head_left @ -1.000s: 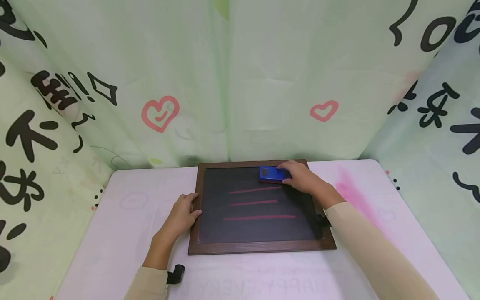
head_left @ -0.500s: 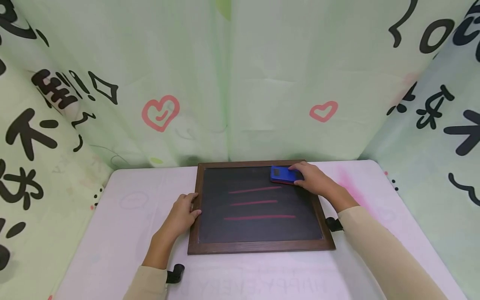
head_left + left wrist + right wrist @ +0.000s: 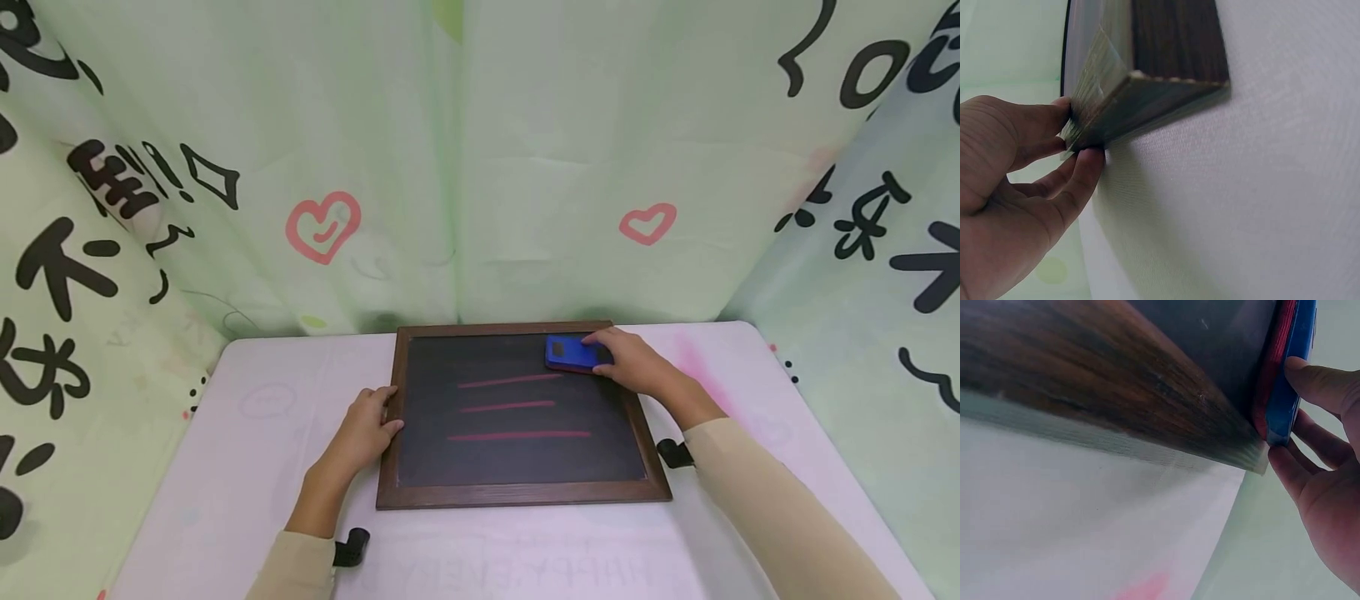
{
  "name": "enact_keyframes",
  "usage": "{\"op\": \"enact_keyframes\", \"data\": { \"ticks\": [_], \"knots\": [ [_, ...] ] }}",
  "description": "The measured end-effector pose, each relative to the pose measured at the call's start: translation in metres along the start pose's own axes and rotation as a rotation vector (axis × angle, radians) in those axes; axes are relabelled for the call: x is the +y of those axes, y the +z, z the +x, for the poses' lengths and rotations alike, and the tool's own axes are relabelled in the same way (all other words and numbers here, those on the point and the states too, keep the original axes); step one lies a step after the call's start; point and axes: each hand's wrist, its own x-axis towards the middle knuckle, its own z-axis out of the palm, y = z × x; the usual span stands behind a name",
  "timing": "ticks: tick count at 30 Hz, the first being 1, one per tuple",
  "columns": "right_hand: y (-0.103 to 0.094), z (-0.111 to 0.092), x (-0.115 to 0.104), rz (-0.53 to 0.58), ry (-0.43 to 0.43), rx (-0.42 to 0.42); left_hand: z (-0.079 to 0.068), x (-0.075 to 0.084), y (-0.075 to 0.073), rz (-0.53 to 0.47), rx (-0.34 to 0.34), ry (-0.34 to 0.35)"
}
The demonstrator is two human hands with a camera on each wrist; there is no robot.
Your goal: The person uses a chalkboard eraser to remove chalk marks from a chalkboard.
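Note:
A chalkboard in a brown wooden frame lies on the table, with several pink chalk lines across its dark face. My left hand pinches the left side of the frame, thumb and fingertips on the wood's edge in the left wrist view. Near the board's upper right corner, my right hand holds a blue board eraser between thumb and fingers. Its red felt side faces the board in the right wrist view. The eraser sits just above the right end of the top line.
The white table extends around the board, with a pink smear on its right side. A pale green curtain with black writing and red hearts hangs behind and on both sides. Black straps show at both cuffs.
My right hand has slid the eraser to the right along the board's upper part, and slightly down. The left hand keeps its place on the frame, and the pink lines look the same.

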Motion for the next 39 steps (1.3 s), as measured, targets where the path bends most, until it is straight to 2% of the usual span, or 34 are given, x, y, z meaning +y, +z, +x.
{"op": "enact_keyframes", "data": {
  "ticks": [6, 14, 22, 39],
  "knots": [
    [0.002, -0.006, -0.003, 0.008, 0.006, -0.011, 0.001, 0.0, 0.0, 0.006, 0.004, 0.001],
    [0.006, -0.016, -0.003, 0.001, -0.056, 0.002, 0.001, -0.001, 0.001, 0.005, 0.0, 0.003],
    [0.008, -0.024, -0.008, 0.014, -0.082, -0.003, 0.001, -0.001, 0.001, 0.003, -0.006, 0.001],
    [0.016, -0.021, -0.013, -0.013, -0.098, 0.026, 0.003, -0.002, 0.003, 0.015, 0.002, -0.006]
  ]
}}
